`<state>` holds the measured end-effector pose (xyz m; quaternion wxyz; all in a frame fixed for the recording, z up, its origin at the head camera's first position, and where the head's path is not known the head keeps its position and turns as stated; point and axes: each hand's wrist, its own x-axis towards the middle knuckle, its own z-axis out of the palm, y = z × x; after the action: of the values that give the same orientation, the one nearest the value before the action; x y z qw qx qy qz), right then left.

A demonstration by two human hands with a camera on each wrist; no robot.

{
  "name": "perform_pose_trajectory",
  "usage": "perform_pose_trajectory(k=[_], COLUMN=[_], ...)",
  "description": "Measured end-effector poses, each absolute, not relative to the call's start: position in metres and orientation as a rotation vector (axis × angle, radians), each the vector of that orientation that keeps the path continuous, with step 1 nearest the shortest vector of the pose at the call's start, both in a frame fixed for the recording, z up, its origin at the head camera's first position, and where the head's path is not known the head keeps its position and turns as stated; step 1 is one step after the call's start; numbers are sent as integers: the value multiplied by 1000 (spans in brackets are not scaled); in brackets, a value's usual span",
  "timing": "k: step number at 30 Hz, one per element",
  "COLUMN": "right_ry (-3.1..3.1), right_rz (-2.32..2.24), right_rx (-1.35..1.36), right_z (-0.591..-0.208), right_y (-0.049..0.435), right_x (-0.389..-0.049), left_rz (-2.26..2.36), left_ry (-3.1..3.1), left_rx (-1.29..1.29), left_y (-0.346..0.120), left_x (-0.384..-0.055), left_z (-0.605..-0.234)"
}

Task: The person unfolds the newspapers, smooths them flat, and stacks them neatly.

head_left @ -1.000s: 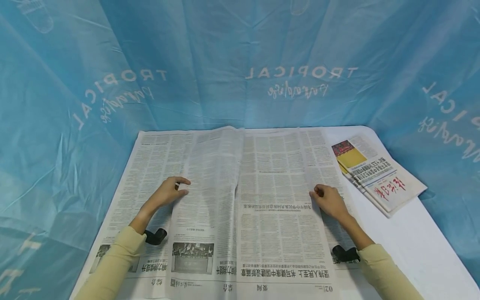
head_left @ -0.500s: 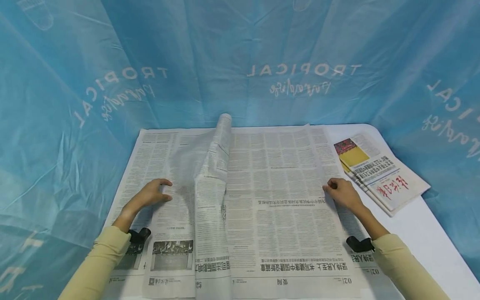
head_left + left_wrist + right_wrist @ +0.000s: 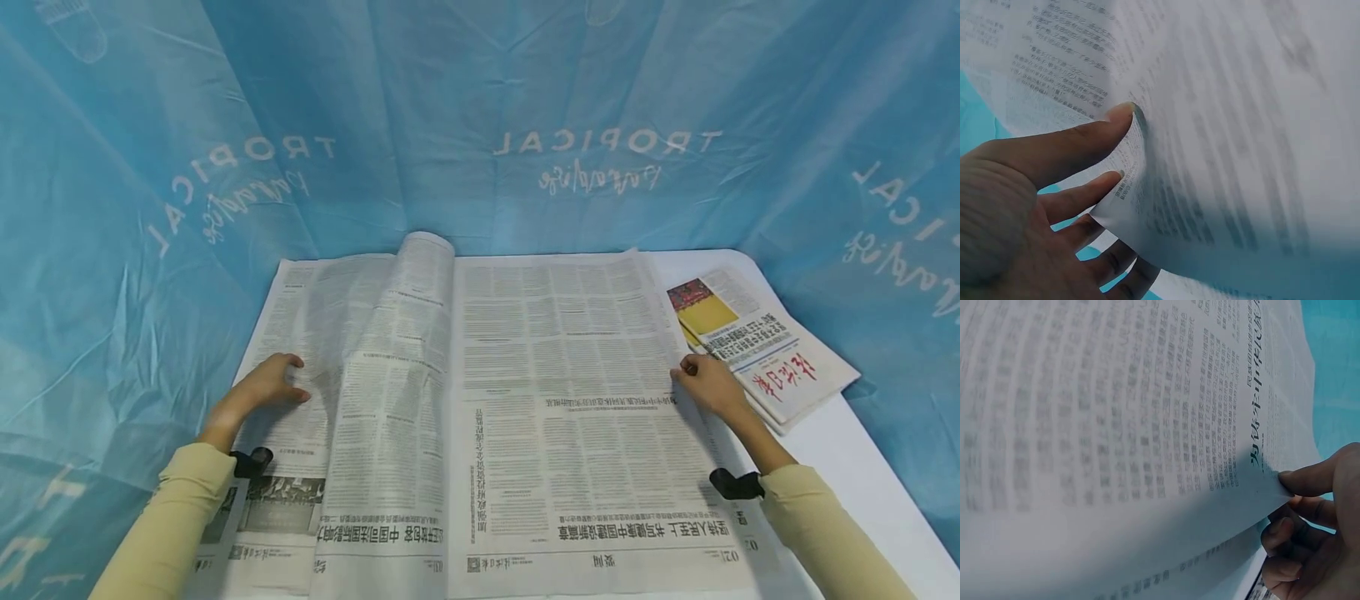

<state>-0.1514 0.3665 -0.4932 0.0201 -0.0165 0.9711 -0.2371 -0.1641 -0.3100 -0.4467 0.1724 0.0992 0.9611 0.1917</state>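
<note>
A large newspaper (image 3: pixel 585 475) lies spread over other newspaper sheets, its print upside down in the head view. My left hand (image 3: pixel 266 390) holds its left part, and in the left wrist view the thumb (image 3: pixel 1094 140) lies against the page while several fingers go under the paper edge. Between the hands, a loose page (image 3: pixel 390 417) bulges up and curls leftward, its far end raised. My right hand (image 3: pixel 708 385) pinches the right edge; the right wrist view shows the thumb (image 3: pixel 1310 480) on top and curled fingers below, with that edge lifted off the sheet underneath.
Folded newspapers (image 3: pixel 780 375) with a red masthead lie at the right on the white table (image 3: pixel 840 467), just beyond my right hand. A blue printed curtain (image 3: pixel 480 125) surrounds the table's back and sides. Black straps with cameras (image 3: pixel 738 485) sit at both wrists.
My hands have moved apart, the left one leftward and the right one rightward, drawing the newspaper wider. The middle page has lifted and turned over to the left, uncovering more print.
</note>
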Motion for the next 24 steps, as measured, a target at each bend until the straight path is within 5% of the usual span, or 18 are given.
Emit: perform_pose_trajectory(k=[24], right_ry=[3066], right_rz=[-740], right_rx=[160], right_z=[-496], right_y=[392], right_x=[-151], left_rz=[609], left_ry=[2805], left_rx=[171], left_y=[-352], left_x=[-160], left_z=[-449])
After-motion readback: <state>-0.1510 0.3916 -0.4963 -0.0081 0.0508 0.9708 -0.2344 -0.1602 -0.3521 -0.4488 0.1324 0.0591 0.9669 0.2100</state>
